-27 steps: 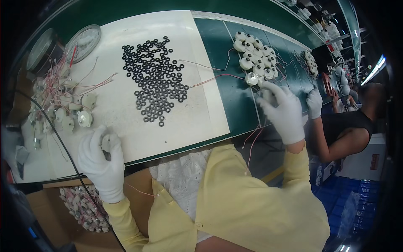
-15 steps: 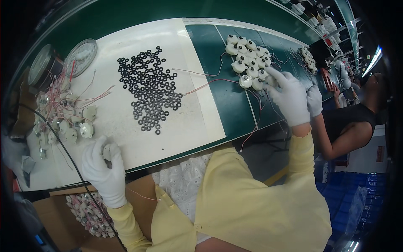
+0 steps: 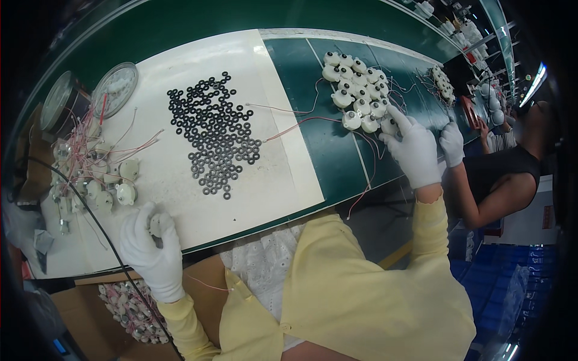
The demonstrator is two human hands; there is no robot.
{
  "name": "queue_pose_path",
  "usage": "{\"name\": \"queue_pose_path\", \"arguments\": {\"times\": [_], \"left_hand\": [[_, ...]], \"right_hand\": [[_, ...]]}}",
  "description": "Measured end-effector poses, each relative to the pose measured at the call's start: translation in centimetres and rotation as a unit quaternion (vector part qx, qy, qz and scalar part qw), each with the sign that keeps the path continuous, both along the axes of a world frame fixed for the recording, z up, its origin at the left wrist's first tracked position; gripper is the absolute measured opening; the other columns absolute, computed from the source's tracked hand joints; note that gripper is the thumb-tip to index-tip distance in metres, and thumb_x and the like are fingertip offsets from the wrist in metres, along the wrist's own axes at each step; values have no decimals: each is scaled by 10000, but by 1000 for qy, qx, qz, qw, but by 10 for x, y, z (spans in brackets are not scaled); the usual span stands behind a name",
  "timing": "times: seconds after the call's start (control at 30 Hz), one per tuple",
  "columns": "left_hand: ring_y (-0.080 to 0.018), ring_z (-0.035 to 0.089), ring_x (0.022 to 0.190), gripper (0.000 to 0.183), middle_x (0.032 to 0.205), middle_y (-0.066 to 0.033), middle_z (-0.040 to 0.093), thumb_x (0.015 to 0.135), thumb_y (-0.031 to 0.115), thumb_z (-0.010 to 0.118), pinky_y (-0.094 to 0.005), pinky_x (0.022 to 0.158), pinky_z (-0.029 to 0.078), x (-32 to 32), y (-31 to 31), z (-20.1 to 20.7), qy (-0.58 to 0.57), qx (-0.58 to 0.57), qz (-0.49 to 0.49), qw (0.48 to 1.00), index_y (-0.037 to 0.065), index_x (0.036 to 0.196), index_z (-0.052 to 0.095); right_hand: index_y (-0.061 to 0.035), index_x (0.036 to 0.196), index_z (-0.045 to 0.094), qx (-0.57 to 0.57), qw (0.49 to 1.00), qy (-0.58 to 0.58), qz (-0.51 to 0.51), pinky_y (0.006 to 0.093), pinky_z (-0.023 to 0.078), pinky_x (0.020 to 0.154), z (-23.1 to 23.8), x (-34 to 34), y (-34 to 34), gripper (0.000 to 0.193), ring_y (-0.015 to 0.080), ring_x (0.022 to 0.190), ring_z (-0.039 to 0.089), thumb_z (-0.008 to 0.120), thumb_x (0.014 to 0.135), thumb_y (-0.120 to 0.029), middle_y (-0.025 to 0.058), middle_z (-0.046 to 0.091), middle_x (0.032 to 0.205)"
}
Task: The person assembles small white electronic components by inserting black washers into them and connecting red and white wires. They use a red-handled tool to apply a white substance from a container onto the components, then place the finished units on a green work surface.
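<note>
My gloved left hand [image 3: 152, 253] is curled by the table's near edge, its fingers closed round a small round white motor [image 3: 155, 225]. My gloved right hand [image 3: 415, 153] reaches over the green part of the bench. Its index finger and thumb lie on either side of a white motor [image 3: 390, 126], at the right edge of a tight cluster of white motors [image 3: 361, 90] with black rings on top. Pink and white wires trail from the cluster. Many loose black rings [image 3: 214, 132] lie spread on the white board between my hands.
At left are a heap of wired motors [image 3: 96, 180], a clear round container [image 3: 60, 99] and a round lid or dish [image 3: 115, 87]. A black cable [image 3: 96, 216] crosses the left side. Below stands a cardboard box of motors [image 3: 135, 310]. At right a co-worker's gloved hand [image 3: 451, 144] is near mine.
My right hand has shifted slightly down, and the motor between its finger and thumb now shows. My left hand keeps its motor and has barely moved. The view has shifted a little.
</note>
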State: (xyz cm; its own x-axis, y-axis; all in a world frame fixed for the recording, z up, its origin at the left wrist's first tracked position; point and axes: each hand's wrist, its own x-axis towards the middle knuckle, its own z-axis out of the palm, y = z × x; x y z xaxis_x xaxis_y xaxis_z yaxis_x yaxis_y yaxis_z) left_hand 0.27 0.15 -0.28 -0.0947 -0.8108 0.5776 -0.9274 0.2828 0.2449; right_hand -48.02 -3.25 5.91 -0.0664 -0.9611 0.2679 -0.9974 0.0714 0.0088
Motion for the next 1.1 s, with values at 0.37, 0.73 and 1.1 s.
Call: {"name": "queue_pose_path", "arguments": {"times": [0.37,0.73,1.1], "left_hand": [[-332,637,973,295,1072,-153,688,930,99,718,-437,885,507,-1,1,1,1,1,-4,1000,0,1204,676],[-352,642,970,387,1055,-115,693,852,148,824,-463,851,508,-3,0,4,43,-37,-48,997,59,1205,693],[-293,656,939,470,1045,-120,686,894,195,732,-411,805,532,-26,27,66,84,-66,-121,987,16,1315,624]], "right_hand": [[-145,1340,679,25,986,-131,-104,425,560,731,-3,11,2,555,313,817,723,822,809,-222,133,741,886],[-129,1415,646,-38,989,-145,17,358,564,755,-9,1,3,576,258,816,707,787,857,-116,122,739,1050],[-13,1427,564,-146,865,-374,301,323,508,757,10,141,38,694,207,883,647,820,790,-117,130,676,1182]]}}
